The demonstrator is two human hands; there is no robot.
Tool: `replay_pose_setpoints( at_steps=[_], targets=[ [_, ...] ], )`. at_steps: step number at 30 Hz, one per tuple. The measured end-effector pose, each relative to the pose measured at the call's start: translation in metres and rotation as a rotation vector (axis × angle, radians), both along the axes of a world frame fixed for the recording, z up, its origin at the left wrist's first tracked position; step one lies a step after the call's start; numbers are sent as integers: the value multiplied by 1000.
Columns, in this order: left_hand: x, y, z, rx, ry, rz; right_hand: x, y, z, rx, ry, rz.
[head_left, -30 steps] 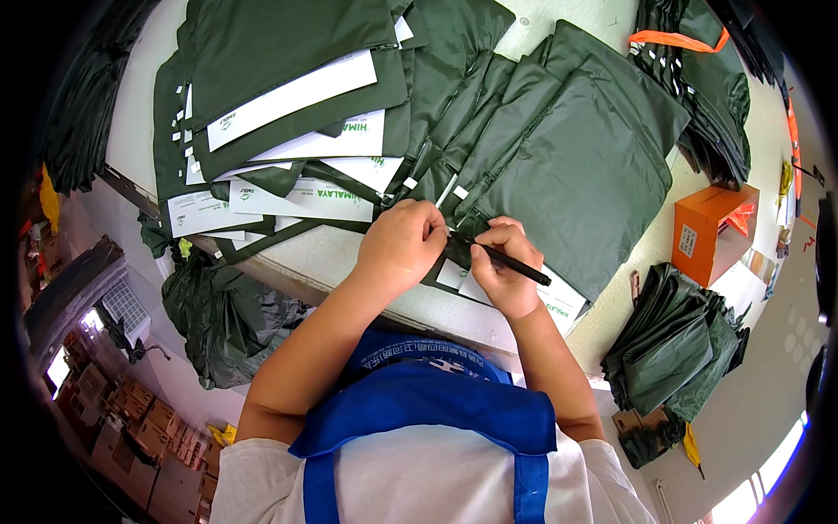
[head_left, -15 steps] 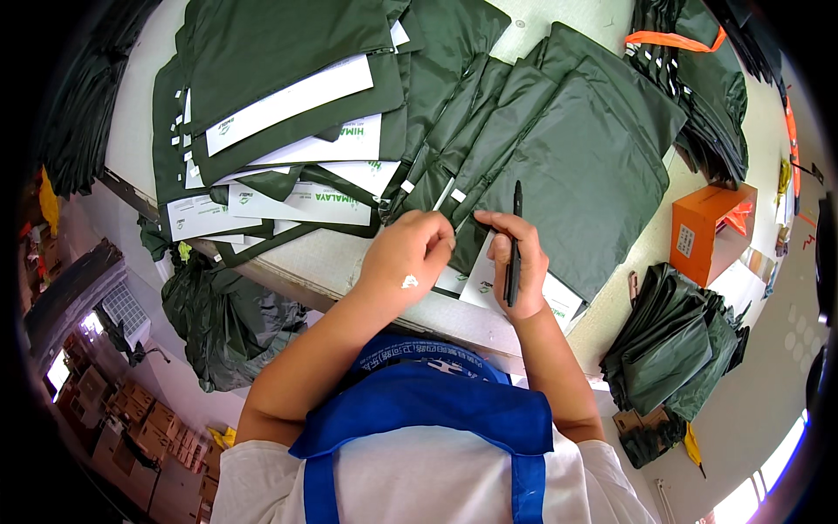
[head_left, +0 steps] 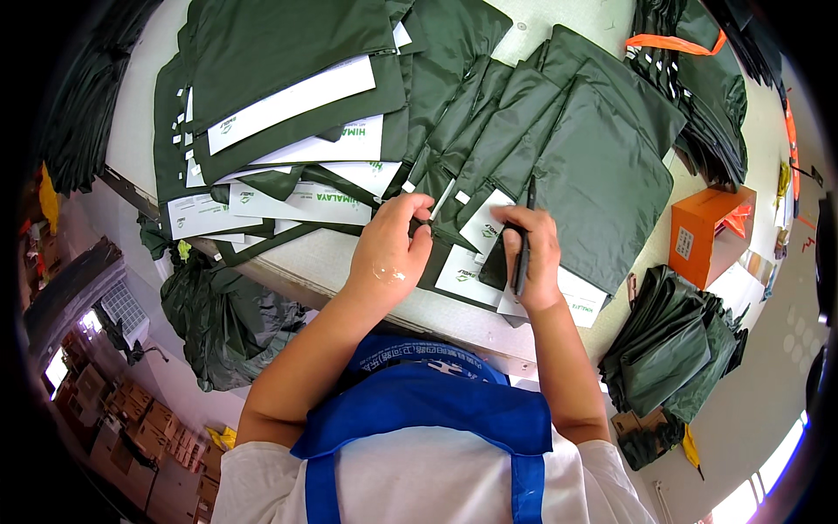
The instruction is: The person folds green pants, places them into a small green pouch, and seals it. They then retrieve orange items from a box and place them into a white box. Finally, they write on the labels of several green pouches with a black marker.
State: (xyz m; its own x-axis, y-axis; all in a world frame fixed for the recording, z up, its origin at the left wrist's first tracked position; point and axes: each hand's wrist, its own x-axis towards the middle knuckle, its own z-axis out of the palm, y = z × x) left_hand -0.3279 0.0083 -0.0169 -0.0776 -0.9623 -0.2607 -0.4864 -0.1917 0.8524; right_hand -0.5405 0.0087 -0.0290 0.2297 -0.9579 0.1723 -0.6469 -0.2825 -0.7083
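Observation:
My right hand [head_left: 539,253] is closed around a slim black pen-like tool [head_left: 524,262] that points away from me. Its thumb and fingers also pinch the near edge of a dark green fabric bag [head_left: 602,188], beside a white printed card [head_left: 482,229]. Left of it, my left hand [head_left: 388,249] hovers at the near edge of overlapping green bags [head_left: 476,131]. Its fingers are curled, with the thumb apart from them; nothing held shows between. A small white tag [head_left: 408,186] lies just beyond its fingertips.
A pile of green bags with white cards [head_left: 292,100] covers the table's left. At right stand an orange box [head_left: 709,234] and a folded green bundle [head_left: 668,341]. Another bundle with an orange strap [head_left: 676,41] lies far right. Crumpled green fabric [head_left: 218,319] hangs below the table edge [head_left: 288,284].
My right hand has moved slightly right with the tool, and more white card shows near it. My left hand has shifted a little left, its thumb now apart from its fingers.

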Motion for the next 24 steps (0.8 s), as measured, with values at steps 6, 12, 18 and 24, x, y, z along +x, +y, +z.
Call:
replay_pose_setpoints(
  at_steps=[6, 12, 18, 24],
  targets=[
    [17, -2, 6, 6, -33, 108, 16, -20, 9, 3, 177, 94],
    [24, -19, 2, 123, -55, 123, 22, -19, 12, 43, -165, 32],
    [21, -31, -14, 128, 10, 157, 62, -24, 8, 150, -376, -93],
    [23, -32, -17, 148, 68, 158, 67, -24, -3, 162, -361, -96]
  ],
)
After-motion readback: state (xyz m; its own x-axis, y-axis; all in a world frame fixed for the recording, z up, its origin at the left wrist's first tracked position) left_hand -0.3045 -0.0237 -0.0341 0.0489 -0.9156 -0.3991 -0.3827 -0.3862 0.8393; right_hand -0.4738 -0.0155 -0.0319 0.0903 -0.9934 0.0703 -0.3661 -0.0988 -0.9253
